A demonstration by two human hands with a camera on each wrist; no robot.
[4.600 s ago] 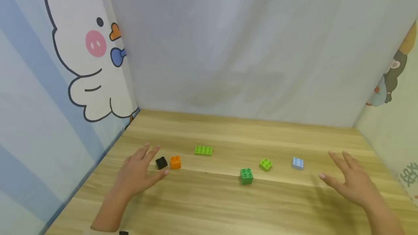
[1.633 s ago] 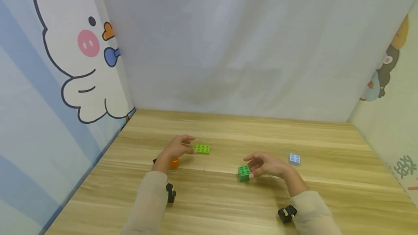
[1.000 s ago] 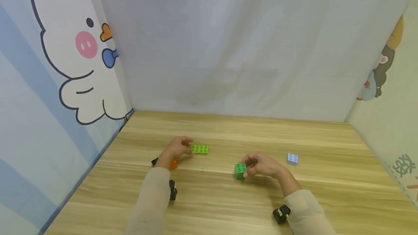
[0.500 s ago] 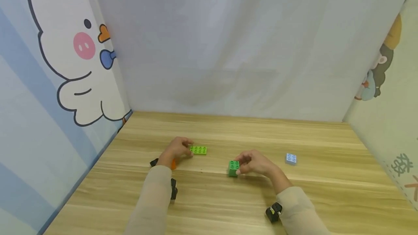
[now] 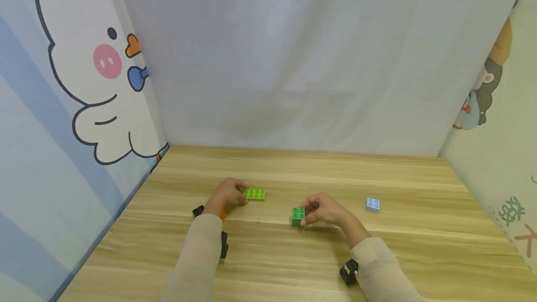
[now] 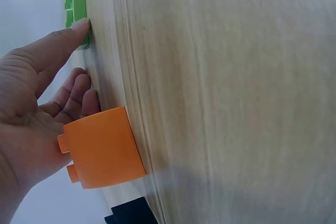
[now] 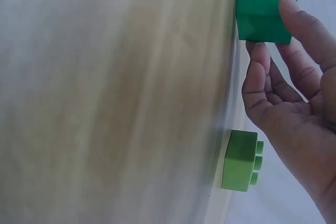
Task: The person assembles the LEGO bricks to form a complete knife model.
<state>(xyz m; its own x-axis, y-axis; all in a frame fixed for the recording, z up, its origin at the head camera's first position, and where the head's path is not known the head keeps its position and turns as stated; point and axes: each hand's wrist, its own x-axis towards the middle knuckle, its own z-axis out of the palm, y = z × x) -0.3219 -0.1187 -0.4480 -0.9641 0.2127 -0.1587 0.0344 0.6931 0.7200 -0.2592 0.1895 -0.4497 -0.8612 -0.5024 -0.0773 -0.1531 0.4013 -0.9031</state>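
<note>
My right hand (image 5: pixel 325 209) pinches a green block (image 5: pixel 298 217), thumb on one face, seen close in the right wrist view. A smaller lime block (image 7: pixel 240 161) stands behind that hand, hidden in the head view. At the left end of a long, flat lime block (image 5: pixel 255 194) is my left hand (image 5: pixel 228 192). Its thumb lies straight, the tip overlapping that end in the left wrist view, and its index finger is apart on the far side. Under the left wrist sits an orange block (image 6: pixel 105 148), mostly covered in the head view.
A black block (image 5: pixel 198 210) lies left of the left wrist. Toward the right is a light blue block (image 5: pixel 373 204). A pale curtain (image 5: pixel 293 59) hangs at the back of the wooden table (image 5: pixel 293 264), with printed cloths on both sides.
Both hands have come in from the sides to the blocks. The right hand has taken hold of the green block and shifted it left. The left hand has stayed by the long lime block lately.
</note>
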